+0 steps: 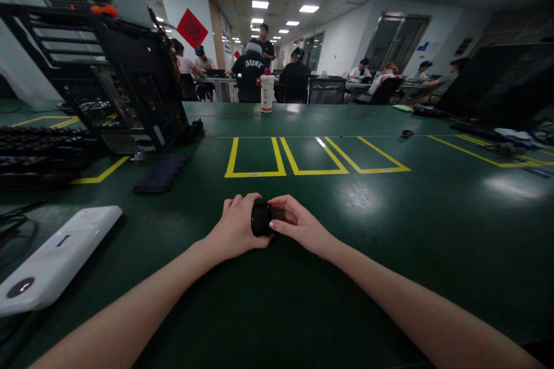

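Note:
A small, dark, rounded black object [261, 219] is between my hands, over the middle of the green table [277, 311]. My left hand [238, 223] is closed around its left side, with the thumb below and fingers above. My right hand [298, 223] pinches at its right end, the thumb tip touching the near edge. Part of the object is covered by my fingers, and its exact kind does not show.
Yellow tape outlines [255, 174] mark the table beyond my hands. At left stand an opened black computer case [125, 81], a dark phone-like slab [160, 174] and a white device [60, 259]. A white bottle [267, 92] stands at the back; people sit beyond.

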`<state>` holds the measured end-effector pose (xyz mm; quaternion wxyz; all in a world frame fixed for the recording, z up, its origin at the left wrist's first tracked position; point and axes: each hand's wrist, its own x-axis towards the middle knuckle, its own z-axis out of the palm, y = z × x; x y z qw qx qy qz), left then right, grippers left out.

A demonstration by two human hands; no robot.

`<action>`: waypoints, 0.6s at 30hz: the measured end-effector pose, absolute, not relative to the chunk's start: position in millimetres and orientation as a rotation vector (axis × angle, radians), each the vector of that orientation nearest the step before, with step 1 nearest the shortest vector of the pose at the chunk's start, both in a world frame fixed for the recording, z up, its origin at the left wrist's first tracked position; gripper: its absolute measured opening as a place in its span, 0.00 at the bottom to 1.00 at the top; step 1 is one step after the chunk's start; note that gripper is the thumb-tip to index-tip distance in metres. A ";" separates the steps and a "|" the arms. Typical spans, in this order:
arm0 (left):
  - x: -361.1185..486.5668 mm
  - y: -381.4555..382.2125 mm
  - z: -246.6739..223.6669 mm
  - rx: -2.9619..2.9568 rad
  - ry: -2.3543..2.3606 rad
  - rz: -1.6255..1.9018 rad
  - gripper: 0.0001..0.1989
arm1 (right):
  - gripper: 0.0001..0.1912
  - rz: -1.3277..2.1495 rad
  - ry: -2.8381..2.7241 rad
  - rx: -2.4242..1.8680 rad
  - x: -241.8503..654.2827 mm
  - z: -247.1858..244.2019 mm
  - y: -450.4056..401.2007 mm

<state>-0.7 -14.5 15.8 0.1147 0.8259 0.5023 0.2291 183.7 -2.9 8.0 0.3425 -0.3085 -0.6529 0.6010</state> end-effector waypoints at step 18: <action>-0.9 -14.2 16.0 2.426 1.448 0.619 0.33 | 0.19 1.572 -1.700 -0.806 185.6 6.8 -2.0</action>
